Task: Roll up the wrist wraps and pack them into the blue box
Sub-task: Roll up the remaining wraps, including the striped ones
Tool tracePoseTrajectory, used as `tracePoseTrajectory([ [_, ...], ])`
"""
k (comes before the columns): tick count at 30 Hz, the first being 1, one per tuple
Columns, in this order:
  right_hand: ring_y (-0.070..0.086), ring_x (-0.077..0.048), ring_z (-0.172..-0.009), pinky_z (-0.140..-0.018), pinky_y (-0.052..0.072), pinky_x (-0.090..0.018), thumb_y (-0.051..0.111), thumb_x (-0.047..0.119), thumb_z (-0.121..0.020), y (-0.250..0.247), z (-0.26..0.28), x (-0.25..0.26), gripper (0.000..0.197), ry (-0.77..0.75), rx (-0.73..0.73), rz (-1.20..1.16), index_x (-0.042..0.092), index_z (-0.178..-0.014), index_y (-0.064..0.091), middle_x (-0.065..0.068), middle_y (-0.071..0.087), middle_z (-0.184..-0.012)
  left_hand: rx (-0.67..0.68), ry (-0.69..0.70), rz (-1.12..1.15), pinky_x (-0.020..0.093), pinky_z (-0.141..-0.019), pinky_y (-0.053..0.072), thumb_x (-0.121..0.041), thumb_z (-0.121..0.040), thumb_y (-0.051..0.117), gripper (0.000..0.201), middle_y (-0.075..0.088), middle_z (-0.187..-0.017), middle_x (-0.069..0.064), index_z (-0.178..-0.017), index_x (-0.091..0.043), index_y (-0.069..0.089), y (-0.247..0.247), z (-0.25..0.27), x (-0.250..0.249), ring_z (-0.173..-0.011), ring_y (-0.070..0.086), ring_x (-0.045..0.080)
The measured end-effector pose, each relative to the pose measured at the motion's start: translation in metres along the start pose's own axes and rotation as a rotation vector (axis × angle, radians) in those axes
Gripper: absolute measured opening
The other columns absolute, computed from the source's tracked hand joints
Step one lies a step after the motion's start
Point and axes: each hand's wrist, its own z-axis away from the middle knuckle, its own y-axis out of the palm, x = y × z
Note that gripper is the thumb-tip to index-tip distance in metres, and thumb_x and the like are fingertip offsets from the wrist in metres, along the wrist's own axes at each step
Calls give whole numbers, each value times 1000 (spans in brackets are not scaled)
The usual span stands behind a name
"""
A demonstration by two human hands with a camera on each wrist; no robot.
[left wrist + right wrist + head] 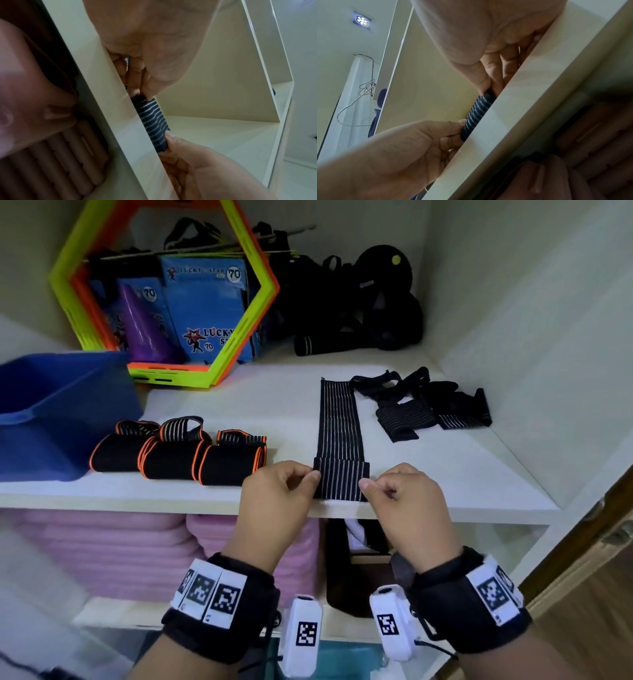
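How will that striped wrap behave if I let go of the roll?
The striped wrap looks like thin, floppy elastic lying flat on the shelf. Only a short roll is formed, pinched by the left hand and right hand, so it would probably spring open.

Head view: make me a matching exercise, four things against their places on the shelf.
Things:
1. blue box
2. striped wrap
3. orange-edged wraps
4. hexagon frame

Places:
A. back left, upright
B. far left, at the shelf's edge
C. flat mid-shelf, near end pinched by left hand and right hand
D. rolled, between box and hands

Pairs: 1-B, 2-C, 3-D, 4-A
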Motion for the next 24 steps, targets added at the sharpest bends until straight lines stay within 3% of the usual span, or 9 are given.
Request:
tracePoseTrajectory([
  [4,57,-14,-66,-70,48,-33,73,31,-84,2,-4,1,44,26,-49,13,12,-50,54,5,56,-70,-5,49,-103,25,-75,49,-29,-86,74,11,70,-79,-6,-82,-21,80,1,-3,-1,-75,62,5],
  [7,57,-16,-67,-70,48,-34,72,34,-84,1,-5,5,40,41,-30,69,16,-54,53,6,55,-69,6,50,-90,25,-73,51,-27,-85,75,13,69,-71,-8,-97,-22,75,1,-3,-2,-71,64,6],
  [10,62,-11,-78,-75,50,-31,72,35,-84,-3,-9,7,15,60,-1,31,23,-82,64,10,63,-75,45,99,-108,22,-72,52,-25,-86,74,20,71,-73,-8,-106,-25,75,0,-5,-2,-70,64,4],
  [12,63,-9,-84,-82,52,-32,71,34,-86,-5,-10,7,18,19,50,8,27,-102,68,12,67,-81,90,141,-157,22,-75,52,-26,-89,72,17,74,-86,-5,-104,-22,78,-2,-7,-2,-74,65,7],
  [15,61,-14,-89,-84,52,-38,64,34,-91,-8,-10,6,17,-103,104,79,29,-105,73,9,66,-89,152,187,-190,26,-80,52,-25,-90,69,18,72,-92,-3,-105,-20,78,-5,-10,0,-78,63,8],
  [16,60,-15,-91,-85,51,-38,62,37,-92,-9,-10,4,19,-133,118,96,30,-105,74,9,65,-91,170,195,-182,25,-80,52,-27,-90,70,19,69,-90,-6,-106,-21,77,-7,-11,1,-78,62,6],
  [19,54,-9,-100,-90,47,-29,65,50,-88,-18,-8,-1,37,-151,215,86,29,-117,71,12,60,-101,247,209,-125,7,-70,41,-35,-79,81,34,58,-92,-15,-111,-25,74,-12,-9,7,-77,56,-3],
  [21,49,-3,-107,-95,42,-22,74,52,-80,-22,-8,-6,50,-161,280,74,28,-124,67,19,55,-111,289,233,-103,5,-70,40,-35,-71,87,45,57,-105,-21,-113,-26,73,-13,-8,12,-77,54,-5],
  [24,47,1,-111,-100,42,-21,76,44,-80,-24,-8,-9,49,-172,296,55,26,-125,67,24,55,-117,284,282,-47,4,-73,41,-26,-68,91,46,63,-112,-20,-111,-21,76,-13,-6,17,-80,57,-7],
])
